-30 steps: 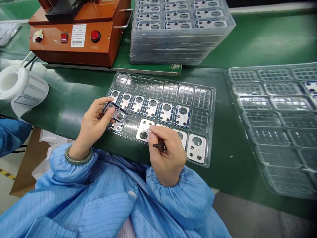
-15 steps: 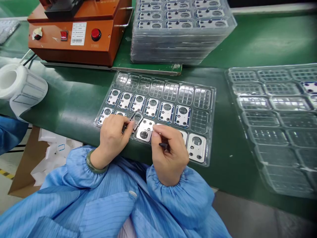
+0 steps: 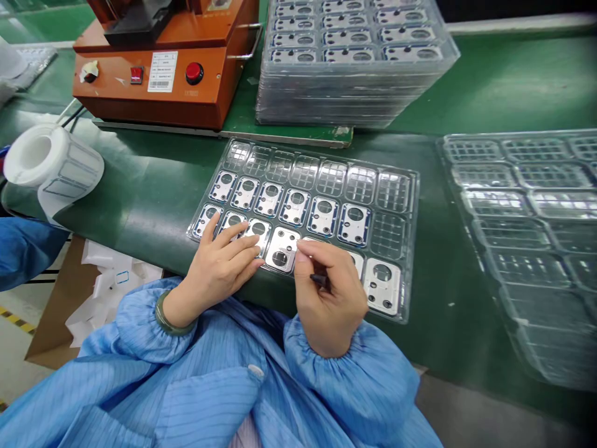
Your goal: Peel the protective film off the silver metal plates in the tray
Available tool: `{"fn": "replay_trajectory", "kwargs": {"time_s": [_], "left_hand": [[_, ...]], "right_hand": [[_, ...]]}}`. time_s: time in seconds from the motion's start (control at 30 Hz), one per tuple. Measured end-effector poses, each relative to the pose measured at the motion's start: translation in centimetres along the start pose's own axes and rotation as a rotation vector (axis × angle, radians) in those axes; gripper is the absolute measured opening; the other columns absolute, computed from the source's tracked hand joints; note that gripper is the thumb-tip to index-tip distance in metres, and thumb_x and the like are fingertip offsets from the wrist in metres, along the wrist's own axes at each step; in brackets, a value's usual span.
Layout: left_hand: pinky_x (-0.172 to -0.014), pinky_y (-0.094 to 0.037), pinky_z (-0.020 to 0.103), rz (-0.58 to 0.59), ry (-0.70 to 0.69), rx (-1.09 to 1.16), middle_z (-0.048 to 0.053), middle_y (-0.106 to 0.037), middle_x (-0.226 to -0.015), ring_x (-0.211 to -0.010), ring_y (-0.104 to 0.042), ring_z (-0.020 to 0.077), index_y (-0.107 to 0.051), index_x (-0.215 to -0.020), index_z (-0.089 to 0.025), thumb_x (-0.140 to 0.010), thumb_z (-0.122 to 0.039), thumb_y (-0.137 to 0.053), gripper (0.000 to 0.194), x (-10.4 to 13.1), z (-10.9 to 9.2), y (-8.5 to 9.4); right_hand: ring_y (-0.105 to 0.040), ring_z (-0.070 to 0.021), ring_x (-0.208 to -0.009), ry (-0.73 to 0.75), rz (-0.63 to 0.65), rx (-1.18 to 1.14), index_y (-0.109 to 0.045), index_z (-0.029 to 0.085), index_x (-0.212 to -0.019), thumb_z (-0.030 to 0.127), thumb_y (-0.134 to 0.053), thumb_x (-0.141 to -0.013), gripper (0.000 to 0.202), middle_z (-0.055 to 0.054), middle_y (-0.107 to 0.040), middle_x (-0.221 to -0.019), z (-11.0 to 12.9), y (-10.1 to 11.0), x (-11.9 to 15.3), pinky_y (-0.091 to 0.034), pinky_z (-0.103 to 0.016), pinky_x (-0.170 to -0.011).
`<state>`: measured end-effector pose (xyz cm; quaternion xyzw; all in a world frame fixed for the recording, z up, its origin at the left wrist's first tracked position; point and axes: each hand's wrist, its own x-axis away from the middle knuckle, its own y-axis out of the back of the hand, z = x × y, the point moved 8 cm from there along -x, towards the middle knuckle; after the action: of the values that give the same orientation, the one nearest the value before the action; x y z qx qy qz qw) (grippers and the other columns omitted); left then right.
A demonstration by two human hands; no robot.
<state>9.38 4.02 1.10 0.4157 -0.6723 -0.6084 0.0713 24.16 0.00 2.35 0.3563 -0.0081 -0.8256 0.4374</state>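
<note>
A clear plastic tray (image 3: 410, 261) lies before me with silver metal plates in many pockets. My left hand (image 3: 219, 264) is open, fingers spread, over the front row's left part. Its fingertips are on or just above a plate (image 3: 257, 235) that sits in a pocket. My right hand (image 3: 330, 292) is closed in a pinch around a thin black tool (image 3: 319, 280), mostly hidden by the fingers, so its kind is unclear. The pinch is beside another plate (image 3: 281, 249), whose large hole faces me. Another plate (image 3: 382, 287) lies at the front right.
An orange machine (image 3: 149, 93) with a red button stands at the back left. Near it are a stack of filled trays (image 3: 345, 93) and a roll of white backing (image 3: 65, 162). A clear tray (image 3: 527, 236) lies at right. A box (image 3: 58, 323) holds white scraps.
My left hand has let go of the tilted plate, which now lies in a front-row pocket, and its fingers have spread. My right hand keeps its pinch. The view has shifted slightly.
</note>
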Motion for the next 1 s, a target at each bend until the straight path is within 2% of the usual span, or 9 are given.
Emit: {"fn": "replay_trajectory", "kwargs": {"time_s": [0.17, 0.3, 0.43, 0.53, 0.57, 0.63, 0.8, 0.9, 1.0], "left_hand": [[-0.118, -0.027, 0.058, -0.009, -0.014, 0.086, 0.006, -0.069, -0.120, -0.123, -0.058, 0.0238, -0.062, -0.112, -0.024, -0.092, -0.026, -0.056, 0.022, 0.4, 0.5, 0.6], [-0.115, -0.038, 0.048, -0.241, 0.069, 0.171, 0.006, -0.071, -0.113, -0.110, -0.065, 0.0188, -0.055, -0.121, -0.026, -0.093, -0.022, -0.051, 0.028, 1.9, 1.7, 3.2], [-0.103, -0.048, 0.042, -0.737, 0.441, 0.112, 0.009, -0.064, -0.117, -0.114, -0.061, 0.0202, -0.051, -0.125, -0.023, -0.093, -0.023, -0.049, 0.031, 7.2, 7.5, 7.8], [-0.103, -0.046, 0.034, -1.258, 0.881, 0.205, 0.007, -0.056, -0.126, -0.114, -0.060, 0.0152, -0.050, -0.117, -0.022, -0.093, -0.020, -0.048, 0.024, 15.2, 14.1, 10.4], [-0.105, -0.043, 0.029, -1.429, 1.083, 0.275, 0.005, -0.054, -0.130, -0.118, -0.057, 0.0126, -0.050, -0.116, -0.023, -0.093, -0.018, -0.048, 0.024, 18.4, 16.2, 10.2], [-0.107, -0.041, 0.030, -1.532, 1.273, 0.338, 0.006, -0.048, -0.137, -0.126, -0.050, 0.0137, -0.047, -0.123, -0.023, -0.096, -0.020, -0.044, 0.027, 22.4, 19.5, 9.8], [-0.090, -0.053, 0.045, -1.511, 1.657, 0.774, 0.011, -0.058, -0.124, -0.107, -0.060, 0.0230, -0.055, -0.124, -0.015, -0.092, -0.036, -0.058, 0.038, 29.4, 24.4, 3.9], [-0.088, -0.054, 0.044, -1.480, 1.706, 1.031, 0.010, -0.059, -0.123, -0.106, -0.061, 0.0223, -0.055, -0.123, -0.015, -0.092, -0.036, -0.057, 0.037, 30.8, 25.6, 0.1], [-0.088, -0.054, 0.043, -1.488, 1.614, 1.229, 0.010, -0.059, -0.122, -0.104, -0.061, 0.0218, -0.055, -0.123, -0.015, -0.092, -0.037, -0.057, 0.038, 30.5, 27.0, -1.6]], "right_hand": [[-0.068, -0.0195, -0.085, 0.004, 0.016, 0.023, -0.069, 0.020, -0.096, 0.013, -0.064, -0.083, 0.016, -0.005, -0.072, -0.091, -0.5, 0.0, 0.1, -0.056, -0.035, -0.078], [-0.069, -0.0211, -0.078, 0.031, -0.013, 0.062, -0.072, 0.020, -0.095, 0.014, -0.068, -0.079, 0.017, -0.007, -0.074, -0.087, -0.7, 0.1, -0.1, -0.056, -0.034, -0.070], [-0.070, -0.0232, -0.074, 0.064, -0.034, 0.058, -0.075, 0.022, -0.097, 0.014, -0.073, -0.073, 0.025, -0.007, -0.074, -0.086, -1.0, 0.1, -0.1, -0.056, -0.035, -0.068], [-0.070, -0.0236, -0.073, 0.088, -0.034, 0.050, -0.075, 0.025, -0.099, 0.014, -0.074, -0.072, 0.029, -0.006, -0.074, -0.084, -1.1, -0.1, -0.1, -0.056, -0.035, -0.068], [-0.070, -0.0239, -0.073, 0.089, -0.033, 0.047, -0.075, 0.026, -0.099, 0.014, -0.074, -0.072, 0.029, -0.006, -0.074, -0.084, -1.3, -0.1, -0.1, -0.056, -0.036, -0.067], [-0.070, -0.0243, -0.072, 0.095, -0.028, 0.052, -0.075, 0.027, -0.099, 0.015, -0.074, -0.072, 0.029, -0.006, -0.074, -0.084, -1.5, -0.2, 0.0, -0.056, -0.037, -0.066], [-0.070, -0.0242, -0.070, 0.123, -0.031, 0.076, -0.074, 0.028, -0.097, 0.019, -0.074, -0.073, 0.026, -0.006, -0.074, -0.082, -1.7, -0.3, 0.2, -0.056, -0.035, -0.063], [-0.070, -0.0234, -0.069, 0.115, -0.027, 0.099, -0.075, 0.027, -0.095, 0.020, -0.073, -0.074, 0.022, -0.006, -0.074, -0.081, -1.7, -0.4, 0.0, -0.056, -0.034, -0.059], [-0.070, -0.0232, -0.068, 0.087, 0.000, 0.120, -0.075, 0.027, -0.092, 0.021, -0.072, -0.075, 0.019, -0.006, -0.075, -0.081, -1.7, -0.6, -0.1, -0.055, -0.034, -0.058]]}}
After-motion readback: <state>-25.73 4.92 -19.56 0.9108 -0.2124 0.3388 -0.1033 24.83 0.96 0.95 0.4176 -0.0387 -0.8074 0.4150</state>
